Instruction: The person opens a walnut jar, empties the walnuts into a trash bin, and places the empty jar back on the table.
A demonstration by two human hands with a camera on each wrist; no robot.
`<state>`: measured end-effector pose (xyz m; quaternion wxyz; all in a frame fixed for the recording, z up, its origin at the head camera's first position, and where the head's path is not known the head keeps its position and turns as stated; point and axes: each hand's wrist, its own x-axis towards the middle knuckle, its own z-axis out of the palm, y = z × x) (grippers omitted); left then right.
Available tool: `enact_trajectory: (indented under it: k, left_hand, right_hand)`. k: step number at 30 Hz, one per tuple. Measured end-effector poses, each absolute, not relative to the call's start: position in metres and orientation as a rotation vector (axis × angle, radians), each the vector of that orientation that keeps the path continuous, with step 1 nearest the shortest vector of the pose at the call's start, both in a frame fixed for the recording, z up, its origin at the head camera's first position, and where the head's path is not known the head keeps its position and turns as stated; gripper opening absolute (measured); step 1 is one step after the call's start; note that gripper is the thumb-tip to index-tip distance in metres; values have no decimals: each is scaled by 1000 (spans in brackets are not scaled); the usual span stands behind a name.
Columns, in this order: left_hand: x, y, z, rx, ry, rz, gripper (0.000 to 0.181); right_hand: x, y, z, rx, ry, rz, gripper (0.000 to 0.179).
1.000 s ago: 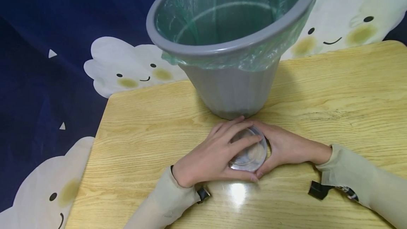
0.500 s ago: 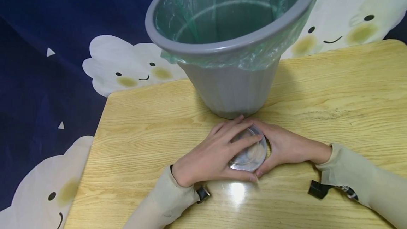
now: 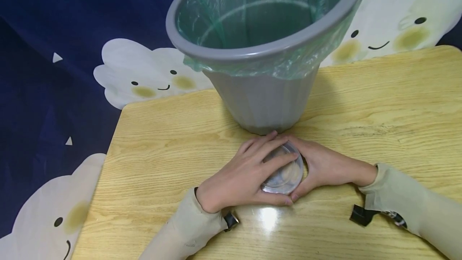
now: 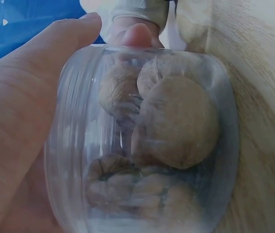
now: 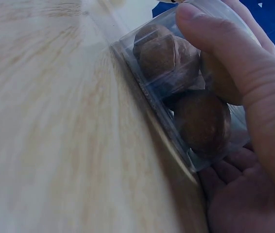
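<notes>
A clear plastic jar [image 3: 283, 177] with a round transparent lid stands on the wooden table. Inside it, the left wrist view shows several round brown nut-like lumps [image 4: 179, 121], and the right wrist view shows similar dark brown ones [image 5: 203, 121]. My left hand [image 3: 245, 175] grips the lid from above, its fingers spread over the top and its thumb at the near rim. From the other side my right hand [image 3: 323, 165] holds the jar's wall, thumb in front and fingers curving round behind. The hands cover much of the jar, and their tips nearly meet at its near side.
Just beyond the hands stands a tall grey bin [image 3: 267, 95] lined with a thin green bag [image 3: 299, 65]. The wooden table [image 3: 162, 143] ends at the left and back, against a dark blue cloth [image 3: 47, 103] printed with white clouds.
Both hands keep their places on the jar, and the jar stays where it was. Only the head view shifts very slightly.
</notes>
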<state>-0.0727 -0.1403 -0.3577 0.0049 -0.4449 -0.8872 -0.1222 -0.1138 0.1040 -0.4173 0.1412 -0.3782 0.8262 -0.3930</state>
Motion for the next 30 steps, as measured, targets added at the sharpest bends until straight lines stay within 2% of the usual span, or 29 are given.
enact_trajectory:
  k: [30]
  left_hand:
    - [-67,-136,-357,-1319,-2788,-325,85]
  right_hand:
    - [-114,104,-418,-1112,2377,-1153,126]
